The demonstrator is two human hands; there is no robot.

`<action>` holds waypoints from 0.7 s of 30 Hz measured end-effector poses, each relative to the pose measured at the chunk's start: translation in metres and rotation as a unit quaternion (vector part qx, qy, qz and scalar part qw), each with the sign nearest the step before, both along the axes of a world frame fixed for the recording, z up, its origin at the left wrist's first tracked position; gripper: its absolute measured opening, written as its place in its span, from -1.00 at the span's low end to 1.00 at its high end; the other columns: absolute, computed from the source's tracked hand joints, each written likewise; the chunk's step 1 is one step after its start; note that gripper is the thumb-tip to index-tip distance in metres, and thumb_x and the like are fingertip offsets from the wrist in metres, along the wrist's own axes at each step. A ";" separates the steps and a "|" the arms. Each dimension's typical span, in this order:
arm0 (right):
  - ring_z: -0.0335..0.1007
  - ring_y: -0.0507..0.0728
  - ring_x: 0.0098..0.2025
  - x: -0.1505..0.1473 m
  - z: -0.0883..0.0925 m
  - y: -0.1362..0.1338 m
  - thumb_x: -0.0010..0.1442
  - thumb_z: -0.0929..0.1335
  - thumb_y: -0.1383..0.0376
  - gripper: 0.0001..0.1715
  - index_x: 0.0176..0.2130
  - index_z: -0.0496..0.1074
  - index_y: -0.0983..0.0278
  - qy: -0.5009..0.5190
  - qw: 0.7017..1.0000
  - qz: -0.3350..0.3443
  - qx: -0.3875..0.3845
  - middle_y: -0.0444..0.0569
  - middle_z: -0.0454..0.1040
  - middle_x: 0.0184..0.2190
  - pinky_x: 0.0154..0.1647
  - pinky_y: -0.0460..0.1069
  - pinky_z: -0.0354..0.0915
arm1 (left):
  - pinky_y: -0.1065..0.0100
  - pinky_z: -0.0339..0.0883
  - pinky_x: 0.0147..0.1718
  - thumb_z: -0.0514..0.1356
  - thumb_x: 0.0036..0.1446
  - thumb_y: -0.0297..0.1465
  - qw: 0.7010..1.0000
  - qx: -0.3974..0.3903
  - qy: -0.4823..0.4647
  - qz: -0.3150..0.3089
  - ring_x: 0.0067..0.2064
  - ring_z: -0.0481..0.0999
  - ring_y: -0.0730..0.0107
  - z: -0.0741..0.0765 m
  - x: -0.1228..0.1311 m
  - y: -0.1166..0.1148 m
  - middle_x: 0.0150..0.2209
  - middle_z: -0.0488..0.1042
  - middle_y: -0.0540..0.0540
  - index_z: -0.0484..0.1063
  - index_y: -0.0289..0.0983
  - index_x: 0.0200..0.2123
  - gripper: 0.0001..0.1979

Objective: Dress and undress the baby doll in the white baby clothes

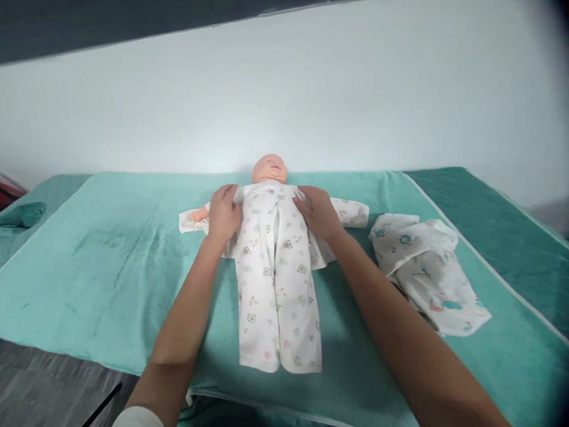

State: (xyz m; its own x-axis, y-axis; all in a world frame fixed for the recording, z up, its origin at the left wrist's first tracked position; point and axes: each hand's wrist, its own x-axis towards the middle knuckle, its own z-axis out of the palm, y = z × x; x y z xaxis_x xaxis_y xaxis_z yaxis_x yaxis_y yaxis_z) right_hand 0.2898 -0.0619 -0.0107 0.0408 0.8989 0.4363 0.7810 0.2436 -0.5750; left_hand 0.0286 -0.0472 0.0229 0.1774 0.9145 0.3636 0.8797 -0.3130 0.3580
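A baby doll (270, 168) lies on its back, its head towards the wall. White printed baby trousers (275, 267) are spread over its front, the two legs pointing towards me and covering the doll's legs. Underneath, a white printed baby shirt (353, 212) shows at both sides with its sleeves stretched out; the doll's hand peeks out at the left. My left hand (224, 213) is closed on the left upper edge of the trousers. On the opposite upper edge, my right hand (319, 212) is also closed, its thumb on top of the fabric. My hands hide the fabric edges there.
A crumpled white printed cloth (427, 270) lies to the right of my right forearm. Green covers (111, 255) spread over the bed, which stands against a white wall (284, 95). Grey floor (48, 379) shows at the lower left.
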 end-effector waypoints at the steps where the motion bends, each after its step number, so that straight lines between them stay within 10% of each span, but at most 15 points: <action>1: 0.31 0.39 0.31 0.004 -0.008 -0.003 0.38 0.25 0.11 -0.42 0.22 0.46 0.36 -0.012 1.000 -0.018 0.001 0.24 0.49 0.24 0.40 0.31 0.18 | 0.14 0.23 0.40 -0.04 0.27 -0.54 0.998 0.001 -0.019 -0.057 0.35 0.39 0.20 0.010 0.019 -0.001 0.32 0.44 -0.21 0.42 -0.27 0.30 -0.43; 4: 0.28 0.41 0.32 0.005 -0.018 -0.007 0.36 0.24 0.24 -0.41 0.29 0.40 0.34 -0.060 0.997 -0.051 -0.012 0.22 0.46 0.28 0.40 0.33 0.14 | 0.23 0.30 0.31 -0.05 0.38 -0.46 0.980 -0.035 0.034 -0.194 0.28 0.46 0.22 0.036 0.077 0.002 0.21 0.54 -0.19 0.53 -0.27 0.14 -0.55; 8: 0.38 0.41 0.25 0.015 -0.015 -0.003 0.27 0.23 0.37 -0.39 0.26 0.44 0.26 -0.085 0.994 -0.057 -0.046 0.18 0.50 0.25 0.35 0.34 0.18 | 0.06 0.30 0.26 0.10 0.36 -0.38 0.942 -0.118 0.235 -0.209 0.20 0.52 -0.01 0.054 0.135 0.013 0.11 0.57 -0.27 0.60 -0.34 0.01 -0.68; 21: 0.52 0.37 0.09 0.048 -0.018 -0.002 0.21 0.29 0.20 -0.45 0.13 0.56 0.23 0.052 0.980 -0.150 -0.117 0.13 0.65 0.03 0.14 0.19 0.35 | -0.14 0.33 0.18 0.21 0.23 -0.44 0.904 -0.183 0.352 -0.158 0.24 0.51 -0.19 0.030 0.192 0.042 0.22 0.53 -0.42 0.35 -0.32 0.35 -0.40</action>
